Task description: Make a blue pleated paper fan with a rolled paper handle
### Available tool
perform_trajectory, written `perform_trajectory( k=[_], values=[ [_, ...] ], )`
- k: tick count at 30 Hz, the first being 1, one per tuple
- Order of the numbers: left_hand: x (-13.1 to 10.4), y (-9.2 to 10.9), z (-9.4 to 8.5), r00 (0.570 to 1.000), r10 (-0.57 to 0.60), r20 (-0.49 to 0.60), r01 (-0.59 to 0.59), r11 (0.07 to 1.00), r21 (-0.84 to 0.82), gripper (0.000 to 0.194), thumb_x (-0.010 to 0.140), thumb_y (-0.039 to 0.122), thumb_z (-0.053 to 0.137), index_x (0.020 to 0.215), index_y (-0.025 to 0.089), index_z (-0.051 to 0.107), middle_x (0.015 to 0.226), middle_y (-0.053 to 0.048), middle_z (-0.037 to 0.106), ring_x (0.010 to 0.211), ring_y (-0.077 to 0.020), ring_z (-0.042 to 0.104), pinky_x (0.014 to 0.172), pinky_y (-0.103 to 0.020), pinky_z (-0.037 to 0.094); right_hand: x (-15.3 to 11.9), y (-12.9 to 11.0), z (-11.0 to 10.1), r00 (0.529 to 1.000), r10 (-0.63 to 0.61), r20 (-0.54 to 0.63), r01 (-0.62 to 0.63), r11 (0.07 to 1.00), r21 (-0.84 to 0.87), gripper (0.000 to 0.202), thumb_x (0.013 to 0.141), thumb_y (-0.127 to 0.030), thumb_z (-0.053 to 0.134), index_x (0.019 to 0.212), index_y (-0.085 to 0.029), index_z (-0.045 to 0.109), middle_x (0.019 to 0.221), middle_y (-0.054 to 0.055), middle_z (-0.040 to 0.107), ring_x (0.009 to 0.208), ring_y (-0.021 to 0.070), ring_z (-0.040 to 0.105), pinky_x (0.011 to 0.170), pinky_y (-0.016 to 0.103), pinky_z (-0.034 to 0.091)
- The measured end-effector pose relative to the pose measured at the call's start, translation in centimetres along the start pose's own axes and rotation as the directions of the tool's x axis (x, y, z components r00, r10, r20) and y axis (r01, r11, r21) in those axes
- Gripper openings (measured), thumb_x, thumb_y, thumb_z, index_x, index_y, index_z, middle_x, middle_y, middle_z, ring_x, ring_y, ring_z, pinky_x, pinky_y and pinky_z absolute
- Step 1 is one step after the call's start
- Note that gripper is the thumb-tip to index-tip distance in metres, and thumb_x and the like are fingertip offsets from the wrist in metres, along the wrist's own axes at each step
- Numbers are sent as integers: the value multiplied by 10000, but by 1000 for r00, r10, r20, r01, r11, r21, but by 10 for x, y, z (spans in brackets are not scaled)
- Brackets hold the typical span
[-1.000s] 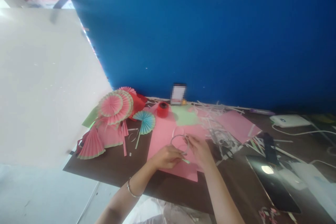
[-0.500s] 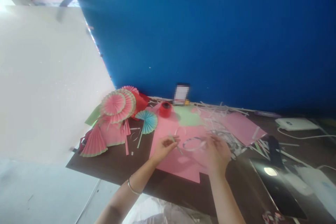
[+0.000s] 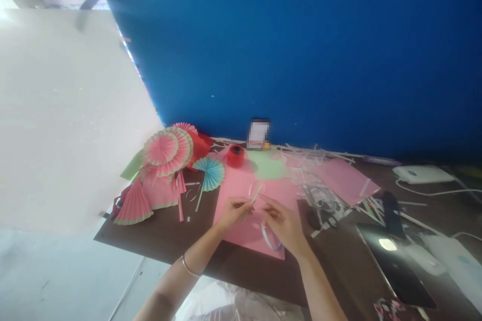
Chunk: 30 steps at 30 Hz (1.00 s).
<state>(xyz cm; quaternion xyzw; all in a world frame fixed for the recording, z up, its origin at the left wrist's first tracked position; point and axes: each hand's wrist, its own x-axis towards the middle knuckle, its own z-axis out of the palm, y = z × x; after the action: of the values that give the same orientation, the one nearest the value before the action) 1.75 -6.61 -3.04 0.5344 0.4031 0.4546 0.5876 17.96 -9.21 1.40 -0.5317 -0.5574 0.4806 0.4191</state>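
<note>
Over the pink paper sheet, my left hand pinches a thin pale green strip that slants up to the right. My right hand is close beside it, fingers curled around a white looped strip that hangs below the palm. The fingertips of both hands are almost touching. A red tape roll stands on the sheet behind my left hand, with a light green paper to its right.
Left on the dark table are pink pleated fans and a blue fan. Paper scraps, pink paper, a black phone or tablet and a white device lie right. A blue wall rises behind.
My right hand has moved left, close to my left hand, and the looped strip now hangs below it. The green strip in my left hand now points up to the right.
</note>
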Motion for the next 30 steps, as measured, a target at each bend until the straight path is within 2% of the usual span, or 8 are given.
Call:
perform_trajectory(
  k=[2, 4, 9, 16, 20, 25, 28, 30],
  values=[
    [0, 0, 0, 1000, 0, 24, 0, 1000, 11, 438, 729, 533, 597, 655, 108, 671, 568, -26, 577, 536, -107, 491, 533, -224, 396, 1, 2, 1, 1000, -20, 17, 20, 999, -36, 385, 724, -415, 639, 1057, -221, 651, 784, 35, 679, 628, 161, 622, 591, 285, 536],
    [0, -1, 1, 999, 2, 42, -3, 1000, 17, 435, 723, 532, 605, 649, 108, 670, 576, -29, 580, 544, -108, 491, 536, -225, 392, 2, 1, -1, 999, -32, 16, 33, 996, -78, 312, 741, -414, 621, 980, -223, 683, 808, 46, 685, 683, 175, 627, 605, 282, 539],
    [0, -2, 0, 998, 8, 64, -7, 1000, -13, 439, 734, 523, 600, 617, 103, 649, 581, -38, 586, 549, -109, 499, 562, -230, 407, 4, -1, -4, 998, -56, 0, 55, 986, -159, 242, 758, -417, 601, 862, -224, 702, 853, 53, 695, 672, 172, 618, 641, 284, 527],
    [0, -4, 3, 1000, -7, 29, 7, 1000, -9, 437, 756, 528, 571, 658, 108, 641, 595, -32, 588, 576, -114, 524, 577, -225, 418, 7, 9, -1, 1000, 3, -12, -4, 992, -130, 268, 755, -426, 600, 903, -218, 682, 874, 61, 690, 731, 194, 629, 636, 297, 532],
    [2, -9, 4, 1000, -2, -1, 2, 999, 36, 414, 755, 519, 578, 694, 114, 641, 605, -28, 596, 575, -109, 534, 574, -216, 428, 6, 5, 2, 998, 59, -20, -61, 995, -75, 291, 721, -451, 622, 883, -212, 659, 836, 56, 686, 712, 197, 642, 591, 287, 527],
    [1, -15, 3, 998, -2, 56, 1, 1000, 24, 393, 749, 498, 600, 725, 108, 645, 619, -31, 610, 570, -104, 545, 565, -212, 433, 6, 0, 4, 984, 51, -171, -75, 988, -134, 303, 687, -465, 643, 825, -198, 605, 697, 36, 658, 628, 187, 635, 564, 278, 492],
    [0, -15, 3, 997, -16, 70, 13, 999, 34, 372, 747, 477, 612, 712, 109, 642, 625, -34, 616, 583, -104, 556, 576, -214, 441, 7, 0, 3, 992, 45, -120, -65, 984, -165, 278, 708, -464, 616, 748, -189, 614, 654, 32, 648, 598, 179, 612, 553, 270, 468],
    [0, -15, 4, 997, -16, 69, 15, 1000, 12, 344, 731, 455, 639, 730, 111, 636, 632, -33, 622, 587, -104, 563, 574, -213, 445, 9, 3, 1, 993, 70, -99, -82, 989, -122, 278, 699, -464, 620, 698, -187, 616, 626, 24, 631, 560, 164, 580, 515, 258, 447]
  ],
)
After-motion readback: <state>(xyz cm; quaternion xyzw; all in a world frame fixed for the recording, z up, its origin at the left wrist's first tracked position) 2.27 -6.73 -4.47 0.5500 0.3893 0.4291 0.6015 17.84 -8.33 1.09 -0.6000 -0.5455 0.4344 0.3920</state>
